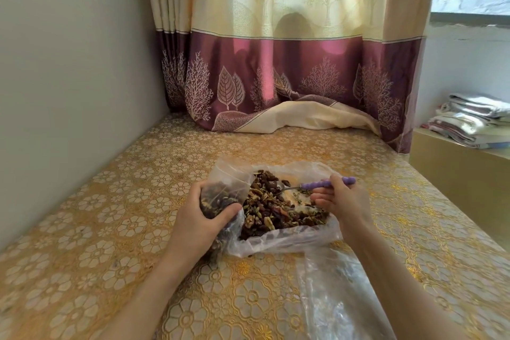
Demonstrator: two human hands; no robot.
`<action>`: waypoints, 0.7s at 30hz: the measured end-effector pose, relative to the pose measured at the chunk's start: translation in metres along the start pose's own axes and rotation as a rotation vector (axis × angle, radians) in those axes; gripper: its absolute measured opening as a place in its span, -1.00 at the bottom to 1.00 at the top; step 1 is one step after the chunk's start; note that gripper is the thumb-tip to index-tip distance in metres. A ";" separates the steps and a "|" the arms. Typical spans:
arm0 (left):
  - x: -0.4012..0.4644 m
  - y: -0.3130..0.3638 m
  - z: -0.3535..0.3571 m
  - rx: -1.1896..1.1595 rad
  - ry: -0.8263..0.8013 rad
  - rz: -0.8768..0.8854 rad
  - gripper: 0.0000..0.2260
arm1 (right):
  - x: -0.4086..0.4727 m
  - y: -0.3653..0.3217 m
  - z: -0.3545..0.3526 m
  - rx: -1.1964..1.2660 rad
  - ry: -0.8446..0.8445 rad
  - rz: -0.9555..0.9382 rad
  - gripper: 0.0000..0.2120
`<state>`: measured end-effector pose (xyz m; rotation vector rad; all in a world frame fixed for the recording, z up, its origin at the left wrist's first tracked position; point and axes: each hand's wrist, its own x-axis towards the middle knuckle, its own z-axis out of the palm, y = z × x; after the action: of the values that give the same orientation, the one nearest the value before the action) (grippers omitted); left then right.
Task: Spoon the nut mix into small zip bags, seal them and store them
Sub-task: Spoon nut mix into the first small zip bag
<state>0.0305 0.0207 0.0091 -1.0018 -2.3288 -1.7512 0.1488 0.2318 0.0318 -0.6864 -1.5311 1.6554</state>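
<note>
Step in hand: filling. Left hand (197, 222) grips a small clear zip bag (220, 196), already well loaded with nut mix, mouth tilted up and right toward the supply. Right hand (340, 199) grips the purple ribbed handle of a metal spoon (325, 184); spoon bowl sits in the loose pile of brown nut mix (278, 210) at frame centre. That pile lies in a large open clear plastic bag (287, 240) spread flat on the desk, which is covered by a gold floral-patterned cloth (110, 229). Small bag touches the big bag's left edge.

More clear plastic (339, 298) lies lower centre-right, under the right forearm; cannot tell whether it is spare zip bags or wrapping.

Judgement: scoop mid-load, bag looks near full. Next move calls for lifting the spoon level, swinging left into the small bag's mouth, tipping it. Left grip has to keep the mouth open and upright, otherwise mix spills onto the cloth. Sealing needs the zip track free of crumbs. No sealed bags visible, so storing is not yet started.
</note>
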 end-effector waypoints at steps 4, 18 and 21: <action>0.000 0.002 0.000 -0.005 0.002 -0.005 -0.53 | -0.004 -0.001 0.002 -0.009 -0.051 -0.036 -0.59; -0.001 0.003 -0.001 0.028 0.002 -0.017 -0.47 | -0.010 -0.003 0.006 0.080 -0.099 0.072 -0.44; -0.002 0.004 -0.001 0.026 0.000 -0.016 -0.48 | -0.013 -0.005 0.007 0.089 -0.108 0.072 -0.40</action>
<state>0.0340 0.0196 0.0120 -0.9822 -2.3594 -1.7213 0.1508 0.2171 0.0359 -0.6195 -1.5122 1.8291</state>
